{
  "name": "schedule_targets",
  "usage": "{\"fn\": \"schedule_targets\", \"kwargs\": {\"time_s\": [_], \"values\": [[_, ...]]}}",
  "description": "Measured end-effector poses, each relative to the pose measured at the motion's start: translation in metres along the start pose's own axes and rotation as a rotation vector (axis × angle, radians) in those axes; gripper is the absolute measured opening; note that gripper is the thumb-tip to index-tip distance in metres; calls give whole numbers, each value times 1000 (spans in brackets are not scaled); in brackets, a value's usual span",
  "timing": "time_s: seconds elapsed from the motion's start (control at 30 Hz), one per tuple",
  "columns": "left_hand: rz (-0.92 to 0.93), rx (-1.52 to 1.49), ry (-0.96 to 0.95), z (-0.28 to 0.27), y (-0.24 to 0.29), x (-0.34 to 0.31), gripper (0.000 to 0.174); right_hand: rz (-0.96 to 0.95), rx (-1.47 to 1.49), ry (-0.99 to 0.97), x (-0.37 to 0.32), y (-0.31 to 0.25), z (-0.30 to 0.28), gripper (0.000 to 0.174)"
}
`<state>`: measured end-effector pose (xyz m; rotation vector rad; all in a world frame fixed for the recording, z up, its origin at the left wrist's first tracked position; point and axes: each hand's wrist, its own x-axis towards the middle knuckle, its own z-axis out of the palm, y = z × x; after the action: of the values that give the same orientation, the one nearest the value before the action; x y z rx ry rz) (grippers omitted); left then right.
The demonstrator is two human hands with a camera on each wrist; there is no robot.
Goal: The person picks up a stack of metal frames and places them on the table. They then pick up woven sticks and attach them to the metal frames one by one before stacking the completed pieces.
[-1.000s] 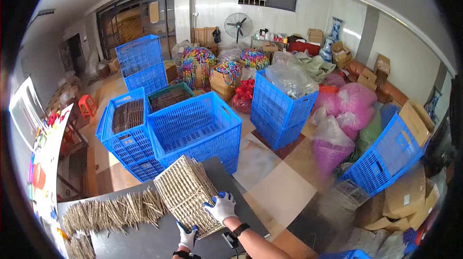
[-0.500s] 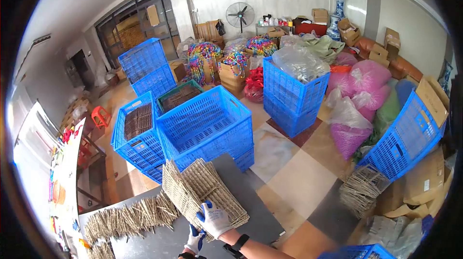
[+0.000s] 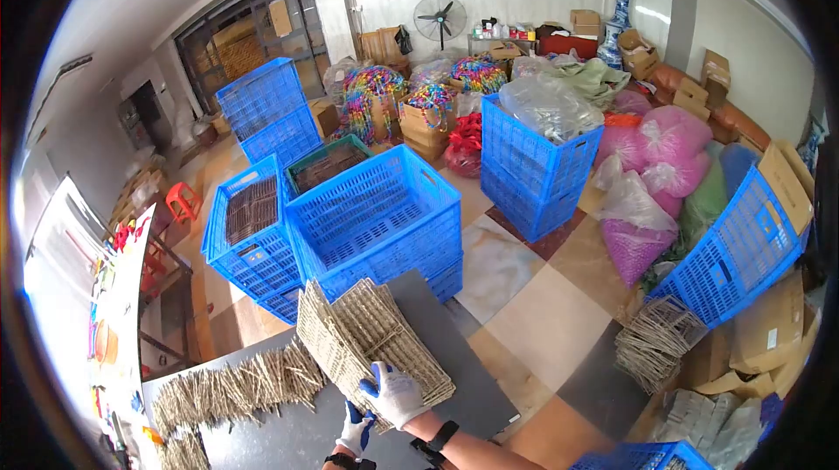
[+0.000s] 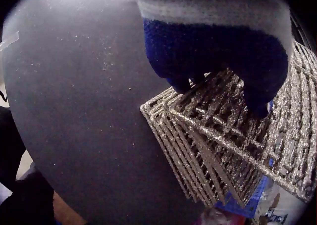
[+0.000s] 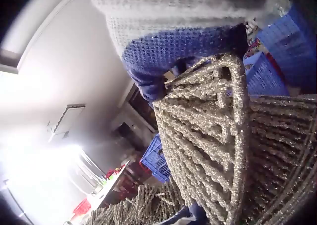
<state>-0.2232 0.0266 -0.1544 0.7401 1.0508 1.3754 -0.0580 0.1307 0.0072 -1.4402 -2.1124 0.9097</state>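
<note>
A stack of glittery gold woven grid panels [image 3: 406, 343] lies askew on the dark table. Several panels from it, the raised panels [image 3: 328, 339], lean up to the left, fanned from the rest like book pages. My right hand [image 3: 395, 396], in a white glove with blue fingers, grips their near edge; in the right wrist view the glove's fingers [image 5: 148, 89] curl round that edge. My left hand [image 3: 354, 431], gloved alike, holds the near corner, and the left wrist view has its fingers [image 4: 265, 86] bent over a panel [image 4: 233, 121].
A long row of gold twisted sticks [image 3: 240, 387] lies left on the table [image 3: 262, 444]. Just beyond the table stand a large blue crate [image 3: 376, 216] and a crate of brown grids [image 3: 249, 247]. More grids [image 3: 655, 343] sit on the floor at right.
The stack has parted: some panels have tipped up to the left, away from the others. My right hand has moved to their near edge. The head view has shifted slightly.
</note>
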Motion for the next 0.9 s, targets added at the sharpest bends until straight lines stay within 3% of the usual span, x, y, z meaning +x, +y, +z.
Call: {"fn": "schedule_targets", "kwargs": {"time_s": [0.1,0.17,0.23,0.3,0.33,0.43,0.5,0.57,0.67,0.73,0.83,0.9], "values": [[-41,77,68,8,6,-1,78,83,68,29,9,5,0,72],[-62,85,149,12,1,-1,82,224,-29,-168,17,-4,-27,86],[-81,21,239,13,-12,0,87,206,-157,-201,27,3,-20,78],[-66,150,257,10,-23,3,88,-28,-109,-31,38,42,13,66],[-60,203,271,21,-12,2,87,94,-42,-123,39,28,0,57],[-25,259,279,27,-5,1,87,6,-117,-113,29,23,-4,77],[-43,349,238,28,11,-6,93,-69,-148,-18,13,10,-6,69],[3,258,188,27,17,-10,99,-135,-224,90,0,6,-3,65],[-23,356,174,19,37,-16,92,-151,-260,89,-21,-23,-11,59],[50,459,64,11,48,-21,91,-148,-290,72,-36,-43,-17,58],[63,451,43,-28,32,-34,87,-248,-338,127,-54,-68,-24,52],[126,600,176,-49,74,-65,82,-367,-341,104,-65,-82,-33,46]]}}
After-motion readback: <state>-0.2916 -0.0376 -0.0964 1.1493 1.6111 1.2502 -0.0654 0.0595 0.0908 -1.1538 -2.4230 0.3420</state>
